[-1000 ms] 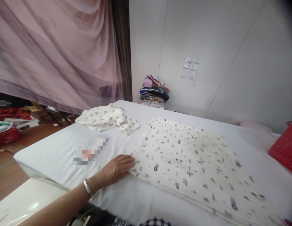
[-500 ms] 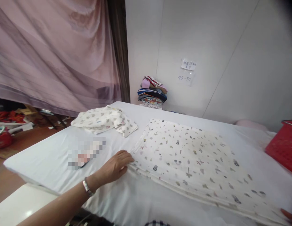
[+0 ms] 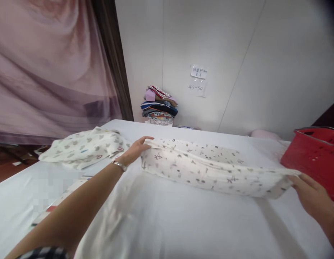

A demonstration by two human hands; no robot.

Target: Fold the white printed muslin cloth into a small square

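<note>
A white cloth point(image 3: 210, 176) printed with small grey and brown motifs is stretched between my two hands. Its near edge is lifted off the table and folded back over the far part, which still lies flat behind. My left hand point(image 3: 137, 149) pinches the left corner of that raised edge. At the right corner, my right hand point(image 3: 312, 190) grips the cloth, its fingertips partly hidden by the fabric. Left of my left hand lies a second white cloth point(image 3: 80, 145) with grey spots, crumpled on the table.
The white-covered table point(image 3: 188, 223) runs toward a pale wall point(image 3: 231, 43) bearing paper signs point(image 3: 198, 79). A stack of folded fabrics point(image 3: 159, 106) stands at the far edge, a red basket point(image 3: 312, 154) at right. A blurred-out flat item point(image 3: 67, 192) lies beside my left forearm.
The cloth's near edge, flat on the table before, is now raised and carried away from me toward the far side. Both hands moved forward with it, and my right hand came fully into view.
</note>
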